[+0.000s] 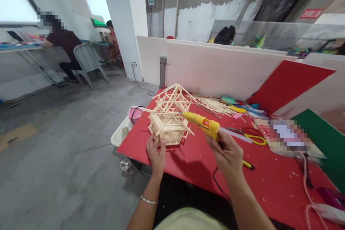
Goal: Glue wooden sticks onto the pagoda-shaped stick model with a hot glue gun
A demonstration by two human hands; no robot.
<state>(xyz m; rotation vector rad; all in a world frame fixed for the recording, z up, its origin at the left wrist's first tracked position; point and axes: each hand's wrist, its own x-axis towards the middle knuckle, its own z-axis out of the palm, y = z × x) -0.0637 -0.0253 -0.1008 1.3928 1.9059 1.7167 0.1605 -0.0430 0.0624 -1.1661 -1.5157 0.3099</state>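
Observation:
On the red tabletop (pixel 185 154) stands a pavilion-like model (pixel 169 124) built of thin wooden sticks, with a peaked roof frame over a many-sided base. My left hand (pixel 156 152) grips the near left edge of that base, its fingertips partly hidden against the sticks. A yellow hot glue gun (pixel 201 120) is in my right hand (pixel 229 154), with the fingers wrapped round its handle. Its nozzle points left at the model's right side, just under the roof; whether it touches a stick I cannot tell. A clear glue stick (pixel 234 134) juts from the gun's back.
Loose wooden sticks (pixel 212 104) lie behind the model. Yellow-handled scissors (pixel 256 139), a yellow cutter knife (pixel 248 165) and a phone-like object (pixel 289 134) lie to the right. A white partition (pixel 205 68) closes the back. Two people sit at tables on the left.

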